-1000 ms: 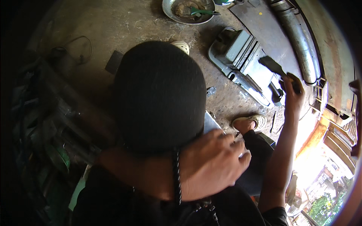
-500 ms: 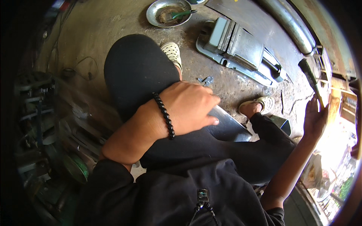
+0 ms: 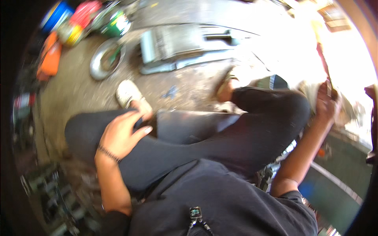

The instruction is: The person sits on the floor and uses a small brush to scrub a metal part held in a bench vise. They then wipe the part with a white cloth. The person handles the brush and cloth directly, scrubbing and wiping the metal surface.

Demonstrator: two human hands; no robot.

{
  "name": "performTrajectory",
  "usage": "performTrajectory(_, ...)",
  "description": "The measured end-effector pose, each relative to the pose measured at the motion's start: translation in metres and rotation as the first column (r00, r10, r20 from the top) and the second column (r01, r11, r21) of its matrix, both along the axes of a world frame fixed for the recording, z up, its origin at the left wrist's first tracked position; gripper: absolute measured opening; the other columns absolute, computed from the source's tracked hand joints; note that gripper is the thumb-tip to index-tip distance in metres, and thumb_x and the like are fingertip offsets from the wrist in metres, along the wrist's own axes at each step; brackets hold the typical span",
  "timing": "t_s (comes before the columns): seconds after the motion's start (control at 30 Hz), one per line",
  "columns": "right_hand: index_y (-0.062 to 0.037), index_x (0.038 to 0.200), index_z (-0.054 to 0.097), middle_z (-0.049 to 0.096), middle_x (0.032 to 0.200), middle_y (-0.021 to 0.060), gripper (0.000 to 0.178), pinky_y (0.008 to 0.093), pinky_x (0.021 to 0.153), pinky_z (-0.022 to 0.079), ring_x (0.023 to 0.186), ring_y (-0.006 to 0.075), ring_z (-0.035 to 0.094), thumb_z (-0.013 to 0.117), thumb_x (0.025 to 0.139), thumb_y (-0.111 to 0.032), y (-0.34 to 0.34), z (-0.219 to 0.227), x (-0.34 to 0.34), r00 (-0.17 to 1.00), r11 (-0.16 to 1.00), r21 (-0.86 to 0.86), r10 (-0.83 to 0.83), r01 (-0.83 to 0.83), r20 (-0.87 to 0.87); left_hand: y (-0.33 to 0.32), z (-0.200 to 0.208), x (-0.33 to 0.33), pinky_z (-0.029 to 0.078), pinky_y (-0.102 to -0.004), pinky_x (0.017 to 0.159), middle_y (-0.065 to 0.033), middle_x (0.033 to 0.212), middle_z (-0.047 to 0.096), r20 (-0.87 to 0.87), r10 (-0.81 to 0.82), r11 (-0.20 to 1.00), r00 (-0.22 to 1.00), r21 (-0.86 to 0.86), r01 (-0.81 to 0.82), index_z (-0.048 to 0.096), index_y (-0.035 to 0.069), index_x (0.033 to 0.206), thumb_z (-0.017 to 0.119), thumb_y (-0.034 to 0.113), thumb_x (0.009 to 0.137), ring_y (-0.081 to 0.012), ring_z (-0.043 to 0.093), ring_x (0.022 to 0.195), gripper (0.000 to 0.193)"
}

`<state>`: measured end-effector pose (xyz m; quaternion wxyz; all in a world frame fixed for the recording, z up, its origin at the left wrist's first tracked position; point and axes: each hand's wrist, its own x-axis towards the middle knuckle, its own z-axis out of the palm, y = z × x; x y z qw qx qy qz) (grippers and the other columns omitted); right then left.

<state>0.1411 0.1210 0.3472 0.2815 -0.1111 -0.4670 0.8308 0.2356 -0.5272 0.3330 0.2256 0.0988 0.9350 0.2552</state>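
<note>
My left hand lies flat on my left leg in dark trousers, fingers apart and holding nothing; a dark bead bracelet sits on its wrist. Just right of it a grey metal sheet rests between my legs. My right hand is raised at the right edge, closed round a long thin tool that points up into the bright glare. The tool's upper end is blurred and washed out. My feet in light sandals stand on the dirty concrete floor.
A large grey metal machine part lies on the floor ahead. A metal bowl sits left of it, with paint cans and an orange container beyond. Dark metal pieces crowd the lower left.
The view has swung right and up. My left hand slid from the knee top down onto the leg and spread. My right hand carried the tool from the machine part out to the right.
</note>
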Motion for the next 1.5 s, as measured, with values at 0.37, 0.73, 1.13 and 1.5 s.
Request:
performTrajectory(0.37,-0.0037,0.115,0.065,0.072,0.1,0.0097,0.025,0.0365,0.076,0.059,0.087,0.0236,0.072,0.068,0.096,-0.02,0.021,-0.143,0.058,0.819,0.889,0.034,-0.434,0.456,0.375,0.023,-0.016,-0.036,0.052,-0.0428,0.1,-0.0275,0.121,0.069,0.191,0.097,0.98,0.977,-0.189,-0.06,0.065,-0.006,0.127,0.076,0.018,0.085,-0.0409,0.067,0.114,0.048)
performTrajectory(0.73,0.0001,0.108,0.071,0.072,0.092,0.015,0.039,0.0357,0.072,0.057,0.077,0.0237,0.07,0.076,0.083,-0.029,0.074,-0.321,0.006,0.514,0.708,0.706,-0.607,0.005,0.606,0.031,-0.049,-0.053,0.053,-0.0453,0.096,-0.0286,0.119,0.069,0.244,0.086,0.985,0.966,-0.165,-0.046,0.064,-0.004,0.128,0.074,0.021,0.087,-0.0422,0.068,0.11,0.049)
performTrajectory(1.13,-0.0034,0.138,0.054,0.059,0.132,0.0265,0.096,0.0601,0.092,0.05,0.121,0.0431,0.058,0.07,0.078,-0.076,0.104,-0.244,0.219,-0.123,0.012,0.882,-0.991,-0.472,-0.053,0.036,-0.047,-0.056,0.052,-0.0469,0.095,-0.0245,0.117,0.069,0.187,-0.065,0.983,0.98,-0.157,0.095,0.063,0.001,0.126,0.071,0.034,0.093,-0.0431,0.065,0.11,0.047)
performTrajectory(1.5,-0.0005,0.122,0.07,0.071,0.121,0.0235,0.079,0.0514,0.096,0.053,0.115,0.0398,0.067,0.046,0.093,-0.07,0.169,-0.296,0.276,-0.252,0.501,0.79,-0.864,-0.354,0.435,0.046,-0.029,-0.049,0.051,-0.045,0.1,-0.0228,0.124,0.068,0.254,-0.073,0.988,0.965,-0.11,0.104,0.061,0.0,0.133,0.073,0.03,0.092,-0.0412,0.065,0.116,0.052)
